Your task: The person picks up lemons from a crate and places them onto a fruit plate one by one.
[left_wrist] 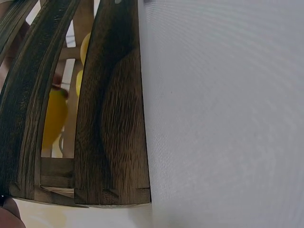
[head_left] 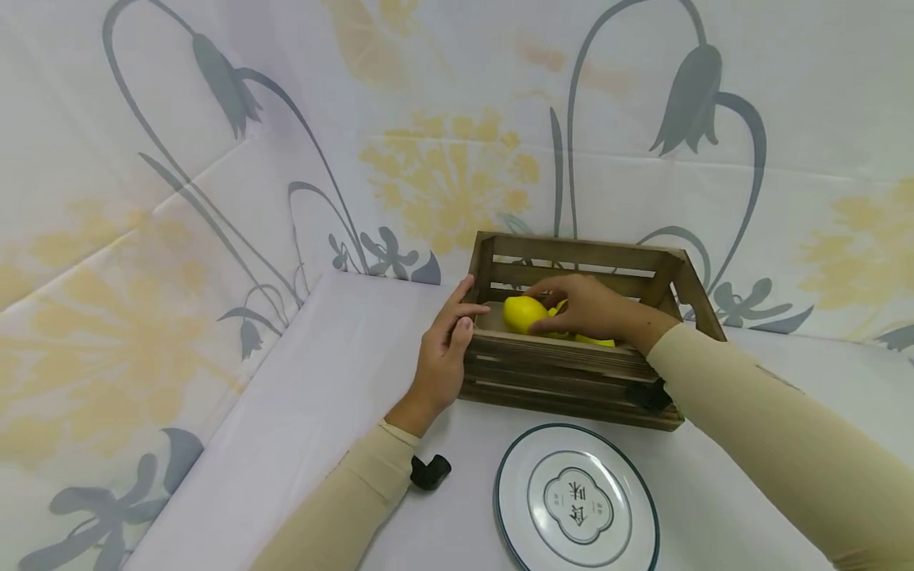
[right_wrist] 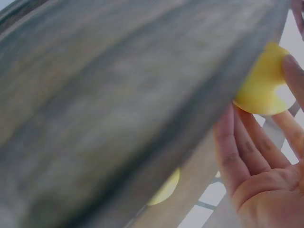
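Inside the crate (head_left: 564, 373), your right hand (head_left: 585, 305) pinching a lemon (head_left: 524, 314), left hand (head_left: 444, 345) kinda straight-fingered against the crate's nine o'clock end

Rough-grained wooden crate (head_left: 564, 379) — smooth, glossy plate (head_left: 577, 547) and smooth lemon (head_left: 524, 315) — matt cloth sleeves (head_left: 771, 420).

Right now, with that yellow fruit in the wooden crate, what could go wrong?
The yellow fruit looks smooth, so it might slip from the right hand, which holds it between thumb and fingers. It could also bump the crate on the way up, because it is just behind the front slats. And if it dropped outside, it might hit the plate in front.
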The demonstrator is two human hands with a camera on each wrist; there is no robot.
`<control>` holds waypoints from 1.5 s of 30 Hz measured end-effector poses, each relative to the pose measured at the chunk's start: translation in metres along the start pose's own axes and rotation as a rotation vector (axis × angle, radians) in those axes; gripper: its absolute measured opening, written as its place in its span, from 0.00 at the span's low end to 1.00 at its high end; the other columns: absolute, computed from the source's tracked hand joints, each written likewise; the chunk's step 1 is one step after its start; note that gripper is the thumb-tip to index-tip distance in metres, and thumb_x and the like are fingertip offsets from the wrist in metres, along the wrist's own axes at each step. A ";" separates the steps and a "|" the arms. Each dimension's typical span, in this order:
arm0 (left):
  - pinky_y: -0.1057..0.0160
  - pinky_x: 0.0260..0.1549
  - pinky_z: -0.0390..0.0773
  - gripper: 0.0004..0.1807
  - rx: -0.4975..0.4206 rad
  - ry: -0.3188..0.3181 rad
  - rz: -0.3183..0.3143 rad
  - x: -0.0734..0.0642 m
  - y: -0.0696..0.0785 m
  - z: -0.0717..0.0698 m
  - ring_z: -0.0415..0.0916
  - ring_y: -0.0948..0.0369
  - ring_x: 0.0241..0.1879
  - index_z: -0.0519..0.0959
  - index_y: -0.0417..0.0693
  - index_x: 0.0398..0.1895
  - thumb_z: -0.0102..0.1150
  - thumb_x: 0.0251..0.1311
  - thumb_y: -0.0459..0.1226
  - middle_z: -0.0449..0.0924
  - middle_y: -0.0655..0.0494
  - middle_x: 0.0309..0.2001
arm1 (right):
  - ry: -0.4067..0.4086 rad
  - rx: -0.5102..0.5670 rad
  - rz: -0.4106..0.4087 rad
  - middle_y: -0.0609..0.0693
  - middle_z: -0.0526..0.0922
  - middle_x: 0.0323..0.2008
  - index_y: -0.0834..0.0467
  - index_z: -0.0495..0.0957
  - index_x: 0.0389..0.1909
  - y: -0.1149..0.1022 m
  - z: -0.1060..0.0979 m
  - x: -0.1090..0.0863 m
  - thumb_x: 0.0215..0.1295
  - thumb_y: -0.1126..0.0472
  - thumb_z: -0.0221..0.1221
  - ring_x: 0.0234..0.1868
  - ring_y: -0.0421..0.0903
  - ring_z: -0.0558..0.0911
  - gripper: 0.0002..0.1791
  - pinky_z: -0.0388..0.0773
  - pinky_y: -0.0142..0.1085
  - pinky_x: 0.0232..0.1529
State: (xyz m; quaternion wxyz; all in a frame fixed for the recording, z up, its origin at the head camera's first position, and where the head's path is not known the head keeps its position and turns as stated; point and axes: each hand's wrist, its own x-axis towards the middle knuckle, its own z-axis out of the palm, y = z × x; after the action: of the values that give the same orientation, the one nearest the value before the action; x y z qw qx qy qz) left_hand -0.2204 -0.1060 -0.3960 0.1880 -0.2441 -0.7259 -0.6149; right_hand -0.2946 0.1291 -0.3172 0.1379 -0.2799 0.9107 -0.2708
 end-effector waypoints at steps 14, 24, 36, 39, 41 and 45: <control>0.53 0.76 0.57 0.19 -0.017 0.000 -0.012 -0.001 -0.001 0.001 0.49 0.61 0.79 0.75 0.43 0.59 0.36 0.79 0.41 0.54 0.60 0.79 | 0.204 0.028 -0.027 0.60 0.81 0.59 0.52 0.72 0.67 -0.030 -0.024 -0.025 0.64 0.49 0.67 0.55 0.58 0.84 0.32 0.83 0.52 0.54; 0.51 0.76 0.56 0.16 -0.010 0.022 0.010 0.000 0.001 0.000 0.50 0.59 0.79 0.77 0.41 0.54 0.38 0.77 0.33 0.56 0.54 0.78 | 0.352 0.148 -0.037 0.58 0.79 0.57 0.52 0.71 0.67 -0.045 -0.017 -0.050 0.62 0.51 0.68 0.56 0.58 0.84 0.33 0.85 0.39 0.49; 0.52 0.76 0.58 0.16 0.031 0.048 -0.023 0.001 0.006 0.002 0.52 0.61 0.78 0.78 0.41 0.50 0.39 0.77 0.36 0.60 0.56 0.77 | 0.447 0.263 -0.166 0.56 0.77 0.57 0.53 0.71 0.67 -0.057 0.001 -0.102 0.60 0.66 0.69 0.47 0.37 0.87 0.33 0.83 0.24 0.45; 0.51 0.76 0.59 0.16 0.032 0.051 -0.052 0.002 0.010 0.001 0.53 0.60 0.78 0.79 0.43 0.49 0.40 0.78 0.38 0.60 0.57 0.77 | 0.456 0.304 -0.192 0.54 0.76 0.59 0.55 0.70 0.67 -0.059 0.007 -0.115 0.59 0.70 0.68 0.47 0.31 0.85 0.34 0.84 0.27 0.44; 0.50 0.75 0.60 0.16 0.038 0.050 -0.074 0.003 0.012 0.001 0.53 0.60 0.78 0.80 0.44 0.50 0.40 0.78 0.39 0.61 0.58 0.77 | 0.464 0.325 -0.209 0.50 0.75 0.59 0.56 0.70 0.67 -0.059 0.012 -0.124 0.58 0.73 0.68 0.47 0.33 0.85 0.35 0.85 0.28 0.44; 0.48 0.74 0.62 0.17 0.041 0.043 -0.101 0.004 0.016 -0.001 0.54 0.59 0.78 0.79 0.45 0.57 0.42 0.78 0.40 0.60 0.57 0.77 | 0.472 0.351 -0.233 0.43 0.76 0.57 0.58 0.69 0.66 -0.057 0.023 -0.136 0.57 0.75 0.67 0.48 0.35 0.85 0.35 0.84 0.27 0.46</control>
State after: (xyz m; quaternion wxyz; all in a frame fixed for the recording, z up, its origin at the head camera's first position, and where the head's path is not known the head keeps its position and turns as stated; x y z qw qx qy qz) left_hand -0.2141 -0.1047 -0.3806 0.1772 -0.1903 -0.7456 -0.6135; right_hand -0.1506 0.1595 -0.2900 -0.0630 -0.2835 0.8187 -0.4954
